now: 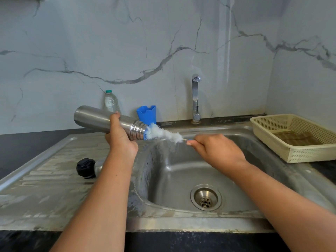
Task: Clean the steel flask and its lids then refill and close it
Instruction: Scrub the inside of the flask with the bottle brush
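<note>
Forearms reach over the sink [181,224], left hand [119,138] wrapped round the steel flask [92,118] held sideways above the basin's edge, right hand [216,150] pinching the handle of the bottle brush [163,133] at its mouth; smooth, rigid steel likely slips when wet, so a firm mid-body grip suits

A dark counter [27,142] carries a steel sink [163,224] whose streaked, wet draining board [45,188] lies to the left of the basin [181,170], with a round drain [206,197] in the basin floor. On the draining board a black lid [85,168] lies on its side, touching a steel cap [98,167] just to its right. Along the back by the marble wall stand a plastic bottle [110,101], a blue holder [147,114] and the tap [195,99], while a cream basket [294,153] sits at the right, over the sink's edge.
</note>
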Motion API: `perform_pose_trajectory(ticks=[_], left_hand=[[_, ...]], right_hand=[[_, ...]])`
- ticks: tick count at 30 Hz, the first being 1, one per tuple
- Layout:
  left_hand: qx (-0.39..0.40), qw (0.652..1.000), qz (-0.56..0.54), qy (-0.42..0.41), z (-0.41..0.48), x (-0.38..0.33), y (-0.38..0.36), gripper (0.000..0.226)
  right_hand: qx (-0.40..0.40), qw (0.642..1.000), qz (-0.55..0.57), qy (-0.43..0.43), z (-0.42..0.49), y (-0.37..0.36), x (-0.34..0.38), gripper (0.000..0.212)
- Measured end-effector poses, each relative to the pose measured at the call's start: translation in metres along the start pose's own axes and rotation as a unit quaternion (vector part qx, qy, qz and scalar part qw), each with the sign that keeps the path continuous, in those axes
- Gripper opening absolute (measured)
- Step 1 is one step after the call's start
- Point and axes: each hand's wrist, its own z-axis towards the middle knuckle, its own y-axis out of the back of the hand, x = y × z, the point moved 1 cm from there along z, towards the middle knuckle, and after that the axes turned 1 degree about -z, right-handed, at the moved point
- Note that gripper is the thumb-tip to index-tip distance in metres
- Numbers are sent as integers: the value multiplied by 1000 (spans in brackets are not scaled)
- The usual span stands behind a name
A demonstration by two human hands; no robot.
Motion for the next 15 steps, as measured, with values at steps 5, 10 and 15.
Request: perform_pose_trajectory(ticks=[5,10,15], left_hand=[[-41,999,-25,9,4,-7,7,60],[-16,999,-46,6,1,-5,4,64],[25,999,-40,-11,-4,-2,-2,73]], right_hand=[[-184,962,-163,119,0,4,-7,50],[-70,996,-24,40,1,-4,-5,53],[-2,989,146,-25,0,-7,-3,55]])
